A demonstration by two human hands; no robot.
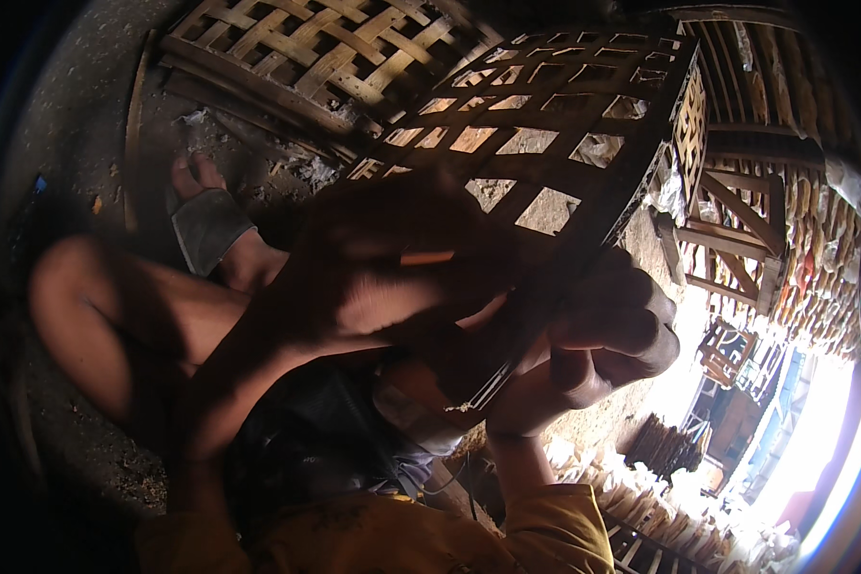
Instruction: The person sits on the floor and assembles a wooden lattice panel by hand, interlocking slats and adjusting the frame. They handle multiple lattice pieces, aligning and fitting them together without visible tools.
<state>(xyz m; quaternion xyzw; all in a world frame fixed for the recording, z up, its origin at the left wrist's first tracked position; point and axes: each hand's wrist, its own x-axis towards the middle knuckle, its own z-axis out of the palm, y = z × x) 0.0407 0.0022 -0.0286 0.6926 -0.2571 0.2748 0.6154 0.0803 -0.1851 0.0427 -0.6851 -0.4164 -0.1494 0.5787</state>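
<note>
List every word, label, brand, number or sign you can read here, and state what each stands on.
None can be read.
Woven basket by the hands: no lettering shows.
Dark sandal strap and yellow sleeve: no lettering shows.
Pale pile at lower right: too small and glaring to tell whether it carries any text.

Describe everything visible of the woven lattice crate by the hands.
The woven lattice crate looks made of flat wooden strips, dark in shadow, light showing through squarish gaps. It slants in view, with another woven side at its right. The right hand curls near its lower edge; the left hand, blurred, overlaps it; contact is unclear.
</note>
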